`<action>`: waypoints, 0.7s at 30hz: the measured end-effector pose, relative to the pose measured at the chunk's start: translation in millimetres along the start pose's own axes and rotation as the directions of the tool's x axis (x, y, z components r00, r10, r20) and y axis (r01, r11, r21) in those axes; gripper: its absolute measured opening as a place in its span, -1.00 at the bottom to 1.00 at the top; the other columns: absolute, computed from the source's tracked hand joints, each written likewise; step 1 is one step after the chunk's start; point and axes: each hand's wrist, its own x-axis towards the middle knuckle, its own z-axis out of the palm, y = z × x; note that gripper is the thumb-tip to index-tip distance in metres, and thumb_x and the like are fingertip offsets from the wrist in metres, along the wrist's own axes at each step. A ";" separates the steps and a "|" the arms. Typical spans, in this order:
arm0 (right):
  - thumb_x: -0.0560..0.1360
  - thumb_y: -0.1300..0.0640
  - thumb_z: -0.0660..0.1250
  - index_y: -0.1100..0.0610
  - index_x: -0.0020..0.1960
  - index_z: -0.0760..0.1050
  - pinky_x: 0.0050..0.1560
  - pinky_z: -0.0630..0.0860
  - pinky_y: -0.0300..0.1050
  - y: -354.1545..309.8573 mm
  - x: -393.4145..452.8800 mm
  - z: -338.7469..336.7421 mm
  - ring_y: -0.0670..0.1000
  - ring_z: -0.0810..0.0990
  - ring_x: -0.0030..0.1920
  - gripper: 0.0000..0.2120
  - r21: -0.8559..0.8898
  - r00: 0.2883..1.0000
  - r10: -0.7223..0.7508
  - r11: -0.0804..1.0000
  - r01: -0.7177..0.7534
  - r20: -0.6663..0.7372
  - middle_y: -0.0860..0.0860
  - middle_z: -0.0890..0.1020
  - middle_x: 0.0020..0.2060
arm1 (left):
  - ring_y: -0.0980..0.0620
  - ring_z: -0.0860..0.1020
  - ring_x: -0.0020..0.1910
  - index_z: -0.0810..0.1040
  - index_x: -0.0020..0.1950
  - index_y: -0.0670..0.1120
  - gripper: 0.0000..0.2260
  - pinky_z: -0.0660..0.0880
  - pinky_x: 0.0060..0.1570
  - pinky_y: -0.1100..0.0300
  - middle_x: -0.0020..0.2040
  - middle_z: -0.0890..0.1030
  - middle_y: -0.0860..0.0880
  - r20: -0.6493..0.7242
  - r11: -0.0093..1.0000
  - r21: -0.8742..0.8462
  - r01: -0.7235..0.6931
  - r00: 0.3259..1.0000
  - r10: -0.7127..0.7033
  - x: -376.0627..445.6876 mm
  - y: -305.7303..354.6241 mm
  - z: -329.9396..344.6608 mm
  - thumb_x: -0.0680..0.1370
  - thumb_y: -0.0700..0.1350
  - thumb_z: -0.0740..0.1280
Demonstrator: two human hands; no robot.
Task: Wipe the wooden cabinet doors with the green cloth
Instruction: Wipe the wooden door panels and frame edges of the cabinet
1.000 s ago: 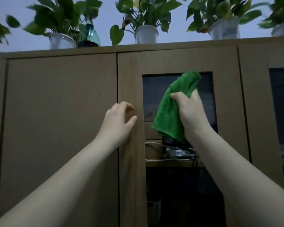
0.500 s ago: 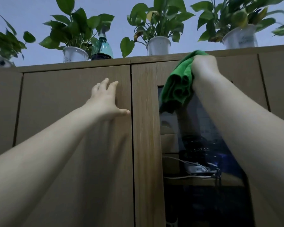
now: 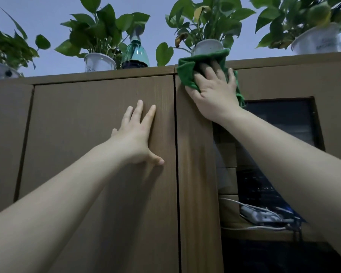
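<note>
Left hand (image 3: pixel 135 137) lies flat, fingers straight, against the solid wooden cabinet door (image 3: pixel 98 154). Right hand (image 3: pixel 215 93), fingers extended, presses the green cloth (image 3: pixel 187 73) onto the top-left corner of the glass-paned door (image 3: pixel 197 174).

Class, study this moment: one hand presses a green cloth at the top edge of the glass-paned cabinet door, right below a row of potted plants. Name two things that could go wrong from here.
1. The green cloth under the right hand reaches the cabinet's top edge, just below a white plant pot; an upward stroke might nudge it.
2. The left hand rests flat on the solid door; leaning harder could leave smudges there.
</note>
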 end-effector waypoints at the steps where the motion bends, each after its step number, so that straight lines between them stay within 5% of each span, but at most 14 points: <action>1: 0.63 -0.21 -0.03 -0.08 0.43 0.36 0.53 -0.16 0.31 -1.8 0.9 2.8 0.07 0.00 0.61 -0.53 -0.007 0.998 -0.059 0.998 0.059 0.022 -0.05 0.24 0.56 | -0.01 -0.35 0.55 -0.39 0.52 0.23 0.37 0.09 0.40 -0.40 0.54 -0.44 0.13 -0.007 1.000 0.006 -0.003 1.000 0.003 0.2 0.1 2.1 0.08 0.37 0.58; 8: 0.62 -0.22 0.03 -0.02 0.32 0.46 0.53 0.01 0.28 -15.5 -40.4 12.1 0.09 0.11 0.59 -0.56 -0.076 0.913 -0.387 0.914 0.398 0.127 -0.05 0.37 0.49 | 0.01 -0.35 0.55 -0.36 0.54 0.21 0.39 0.09 0.38 -0.42 0.55 -0.44 0.13 -0.026 1.000 -0.008 0.003 1.000 -0.003 2.0 1.4 4.7 0.07 0.30 0.62; 14: 0.56 -0.15 0.19 -0.04 0.31 0.53 0.49 0.21 0.22 16.3 -90.2 -5.9 0.14 0.38 0.47 -0.60 -0.085 0.623 -0.741 0.624 0.777 0.253 -0.01 0.53 0.36 | -0.01 -0.34 0.56 -0.37 0.54 0.20 0.36 0.08 0.39 -0.41 0.55 -0.44 0.11 -0.019 1.000 -0.002 -0.003 1.000 0.003 -3.1 3.3 1.8 0.12 0.30 0.61; 18: 0.53 -0.21 0.09 -0.06 0.36 0.45 0.51 0.07 0.33 17.6 -38.0 -13.2 0.15 0.20 0.54 -0.51 -0.140 0.875 -0.452 0.868 0.476 0.172 0.03 0.40 0.46 | -0.01 -0.35 0.56 -0.40 0.53 0.20 0.37 0.09 0.38 -0.41 0.55 -0.45 0.11 -0.008 1.000 0.018 0.006 1.000 -0.006 -3.6 4.5 0.2 0.12 0.32 0.60; 21: 0.57 -0.26 0.01 -0.07 0.40 0.33 0.51 -0.09 0.41 -1.3 -2.7 0.9 0.15 -0.01 0.60 -0.51 -0.115 0.952 -0.268 0.951 0.286 0.148 0.03 0.21 0.56 | 0.00 -0.36 0.55 -0.38 0.54 0.19 0.37 0.08 0.38 -0.42 0.54 -0.45 0.11 -0.008 1.000 0.012 0.007 1.000 -0.007 -3.7 3.6 1.3 0.11 0.32 0.60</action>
